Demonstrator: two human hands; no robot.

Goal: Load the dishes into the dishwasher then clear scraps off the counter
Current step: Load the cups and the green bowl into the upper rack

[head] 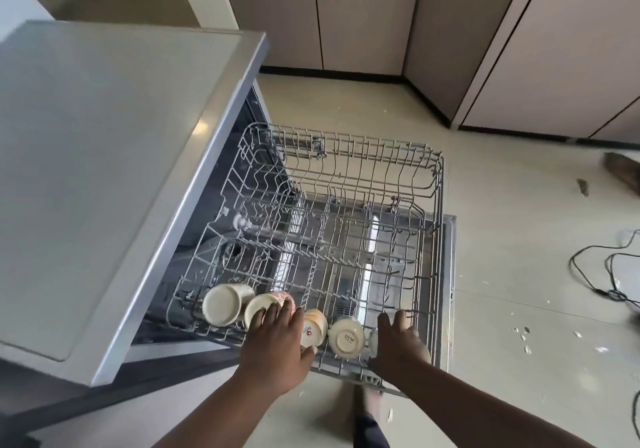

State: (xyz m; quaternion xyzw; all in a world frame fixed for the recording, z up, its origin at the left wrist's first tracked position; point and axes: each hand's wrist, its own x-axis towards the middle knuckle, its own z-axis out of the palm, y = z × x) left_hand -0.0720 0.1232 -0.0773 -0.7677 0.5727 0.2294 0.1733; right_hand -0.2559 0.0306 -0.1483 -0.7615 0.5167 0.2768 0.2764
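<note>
At the near edge of the pulled-out upper rack (437, 184), I see my left hand (277, 347) resting palm-down with fingers extended across a patterned cup (277, 300), not curled round it. My right hand (398, 342) lies over the rack's front corner, fingers spread; a cup beneath it (373, 340) is mostly hidden, and I cannot tell whether the fingers hold it or the wire. Between the hands sit two inverted cups: an orange-tinted cup (313, 328) just beside the left hand and a white cup with lettering (346, 336). Left of the patterned cup, touching it, lies a plain white cup (223, 305) on its side. Below the rack, the open dishwasher door (448, 274) is visible. The grey counter (104, 170) overhangs at left. White scraps (521, 331) and a black cable (595, 271) lie on the floor at right.
</note>
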